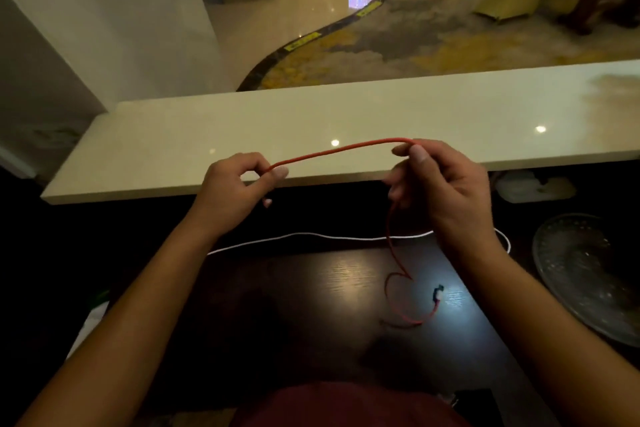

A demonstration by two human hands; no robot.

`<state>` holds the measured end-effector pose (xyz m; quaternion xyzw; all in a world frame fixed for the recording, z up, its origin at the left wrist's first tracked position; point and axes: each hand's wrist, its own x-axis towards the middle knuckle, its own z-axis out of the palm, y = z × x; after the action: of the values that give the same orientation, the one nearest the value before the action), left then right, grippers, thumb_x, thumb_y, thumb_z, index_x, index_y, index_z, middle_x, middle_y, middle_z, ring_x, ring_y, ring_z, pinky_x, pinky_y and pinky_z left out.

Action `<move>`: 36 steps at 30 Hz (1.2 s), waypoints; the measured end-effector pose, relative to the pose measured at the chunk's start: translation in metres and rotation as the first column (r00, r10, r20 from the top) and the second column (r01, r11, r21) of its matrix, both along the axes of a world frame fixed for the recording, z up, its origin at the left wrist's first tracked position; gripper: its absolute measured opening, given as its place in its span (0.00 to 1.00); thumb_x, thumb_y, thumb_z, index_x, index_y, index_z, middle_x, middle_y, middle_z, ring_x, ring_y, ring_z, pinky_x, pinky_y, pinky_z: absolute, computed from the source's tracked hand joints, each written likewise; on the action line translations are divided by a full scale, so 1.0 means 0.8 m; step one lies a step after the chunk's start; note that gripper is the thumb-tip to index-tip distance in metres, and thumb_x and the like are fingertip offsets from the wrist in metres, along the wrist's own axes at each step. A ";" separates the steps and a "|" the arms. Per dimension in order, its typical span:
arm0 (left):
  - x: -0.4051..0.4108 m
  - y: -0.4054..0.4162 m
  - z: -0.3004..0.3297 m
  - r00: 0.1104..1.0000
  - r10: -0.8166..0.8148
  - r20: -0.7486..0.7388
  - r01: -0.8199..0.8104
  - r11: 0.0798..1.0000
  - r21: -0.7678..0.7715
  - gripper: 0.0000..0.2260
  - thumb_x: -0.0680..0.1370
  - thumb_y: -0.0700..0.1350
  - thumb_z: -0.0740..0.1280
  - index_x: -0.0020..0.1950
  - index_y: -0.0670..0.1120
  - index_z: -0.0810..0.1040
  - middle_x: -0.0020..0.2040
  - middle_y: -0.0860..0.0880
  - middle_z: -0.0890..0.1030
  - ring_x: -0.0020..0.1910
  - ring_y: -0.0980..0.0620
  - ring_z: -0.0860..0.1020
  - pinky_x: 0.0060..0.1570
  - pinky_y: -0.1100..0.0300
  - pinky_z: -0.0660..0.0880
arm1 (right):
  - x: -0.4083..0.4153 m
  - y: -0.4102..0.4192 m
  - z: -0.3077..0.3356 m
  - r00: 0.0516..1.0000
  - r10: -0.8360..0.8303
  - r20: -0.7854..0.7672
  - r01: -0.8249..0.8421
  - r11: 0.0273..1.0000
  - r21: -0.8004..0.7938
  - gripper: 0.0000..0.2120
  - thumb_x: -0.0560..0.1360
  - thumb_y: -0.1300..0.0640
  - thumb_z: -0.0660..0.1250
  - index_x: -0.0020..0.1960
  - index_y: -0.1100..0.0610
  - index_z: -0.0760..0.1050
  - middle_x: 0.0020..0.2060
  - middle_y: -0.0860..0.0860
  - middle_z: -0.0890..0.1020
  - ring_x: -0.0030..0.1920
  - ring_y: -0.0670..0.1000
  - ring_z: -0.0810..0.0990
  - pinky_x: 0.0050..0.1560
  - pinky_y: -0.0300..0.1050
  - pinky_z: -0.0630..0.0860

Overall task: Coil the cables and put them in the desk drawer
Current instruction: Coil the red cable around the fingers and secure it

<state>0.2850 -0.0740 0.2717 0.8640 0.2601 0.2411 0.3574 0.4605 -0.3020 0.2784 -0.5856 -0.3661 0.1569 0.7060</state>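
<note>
Red cable [341, 150] was pinched taut between left hand [232, 188] and right hand [440, 184] above the desk [294, 305] (tail dragging there); risk: plug snagging white cable [311, 236] during coiling.

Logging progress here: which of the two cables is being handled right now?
The red cable, pinched by the left hand and right hand. The white cable lies untouched on the dark desk.

pale stone ledge [346, 121] | glossy tile floor [311, 7] | patterned carpet [450, 38]
</note>
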 end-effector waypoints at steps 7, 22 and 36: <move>-0.014 -0.003 0.000 0.983 -0.056 -0.177 0.062 0.998 0.031 0.15 0.79 0.53 0.70 0.36 0.47 0.79 0.30 0.49 0.77 0.29 0.56 0.72 0.35 0.59 0.69 | 0.015 -0.031 -0.016 0.969 -0.228 -0.092 0.231 0.973 0.023 0.10 0.85 0.58 0.59 0.58 0.60 0.77 0.40 0.57 0.86 0.34 0.54 0.84 0.32 0.41 0.77; 0.010 -0.096 0.043 0.925 -0.381 0.000 0.378 0.920 -0.106 0.11 0.77 0.53 0.67 0.38 0.51 0.81 0.28 0.59 0.77 0.29 0.61 0.74 0.33 0.71 0.66 | -0.030 -0.020 0.012 0.820 0.075 0.568 0.058 0.975 -0.213 0.16 0.78 0.59 0.72 0.65 0.55 0.78 0.57 0.49 0.83 0.58 0.44 0.81 0.59 0.39 0.76; 0.008 -0.056 0.008 0.913 -0.400 -0.081 0.400 0.916 -0.024 0.20 0.81 0.59 0.60 0.39 0.50 0.83 0.37 0.53 0.84 0.41 0.54 0.83 0.45 0.68 0.73 | 0.015 -0.013 0.033 0.997 -0.015 0.075 0.017 1.000 -0.026 0.13 0.82 0.56 0.65 0.43 0.45 0.84 0.28 0.44 0.73 0.29 0.46 0.67 0.30 0.41 0.65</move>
<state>0.2915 -0.1191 0.2781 0.9071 0.0937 0.1252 0.3908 0.4724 -0.3123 0.3048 -0.6034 -0.3854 0.1341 0.6851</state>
